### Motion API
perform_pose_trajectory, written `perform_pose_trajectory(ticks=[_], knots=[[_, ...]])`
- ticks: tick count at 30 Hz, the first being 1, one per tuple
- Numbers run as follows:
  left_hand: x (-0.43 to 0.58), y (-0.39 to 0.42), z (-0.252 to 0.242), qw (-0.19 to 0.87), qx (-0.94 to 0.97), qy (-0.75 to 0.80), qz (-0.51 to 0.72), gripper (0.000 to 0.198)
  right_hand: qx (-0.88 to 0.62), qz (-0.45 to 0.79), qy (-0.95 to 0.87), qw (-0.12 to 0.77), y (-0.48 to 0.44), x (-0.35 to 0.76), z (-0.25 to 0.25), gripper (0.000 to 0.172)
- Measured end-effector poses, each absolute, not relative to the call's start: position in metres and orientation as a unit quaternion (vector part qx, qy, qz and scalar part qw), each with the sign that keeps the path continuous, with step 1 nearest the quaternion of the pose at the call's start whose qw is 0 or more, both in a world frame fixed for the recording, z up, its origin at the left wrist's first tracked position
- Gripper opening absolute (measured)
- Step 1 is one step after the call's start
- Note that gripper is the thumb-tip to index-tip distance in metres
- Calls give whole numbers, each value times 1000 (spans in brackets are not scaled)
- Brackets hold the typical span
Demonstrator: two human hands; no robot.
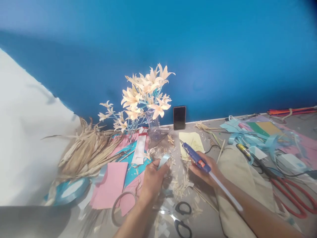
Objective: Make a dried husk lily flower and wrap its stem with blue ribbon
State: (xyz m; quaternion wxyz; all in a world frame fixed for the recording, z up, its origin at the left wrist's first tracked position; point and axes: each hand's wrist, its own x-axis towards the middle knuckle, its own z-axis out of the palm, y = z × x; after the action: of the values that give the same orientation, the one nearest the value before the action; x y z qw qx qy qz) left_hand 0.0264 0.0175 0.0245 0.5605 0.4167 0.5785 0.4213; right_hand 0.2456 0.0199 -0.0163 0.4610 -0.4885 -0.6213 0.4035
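Observation:
My left hand (154,177) is pinched on a short piece of light blue ribbon (163,160), above scraps on the table. In my right hand (208,170) is a blue glue gun (196,158), its nozzle pointing up and left over a yellow sheet (192,140). A long white glue stick (226,192) sticks out of its back end. The two hands are apart. Behind them stands a clear vase (154,127) with cream flowers (148,89) on light blue stems. Black-handled scissors (174,216) lie open between my forearms.
Dried husks (86,148), pink paper (111,183) and a blue ribbon roll (73,191) lie left. A phone (179,118) leans on the blue wall. Beige cloth (237,185), red-handled scissors (294,195) and tangled blue ribbon (260,142) lie right. A tape ring (116,210) is near my left forearm.

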Motion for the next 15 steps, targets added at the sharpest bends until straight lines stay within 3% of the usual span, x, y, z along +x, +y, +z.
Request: perform_pose_trajectory(ticks=[7,11,15], knots=[[23,20,20,654,363,528,402,26,-409,587,-462,524,33,249,-23,40],[21,21,22,698,327,490,407,22,-386,620,-403,552,36,249,-24,39],[22,22,24,666,347,506,424,26,-378,625,-388,562,38,251,-24,35]])
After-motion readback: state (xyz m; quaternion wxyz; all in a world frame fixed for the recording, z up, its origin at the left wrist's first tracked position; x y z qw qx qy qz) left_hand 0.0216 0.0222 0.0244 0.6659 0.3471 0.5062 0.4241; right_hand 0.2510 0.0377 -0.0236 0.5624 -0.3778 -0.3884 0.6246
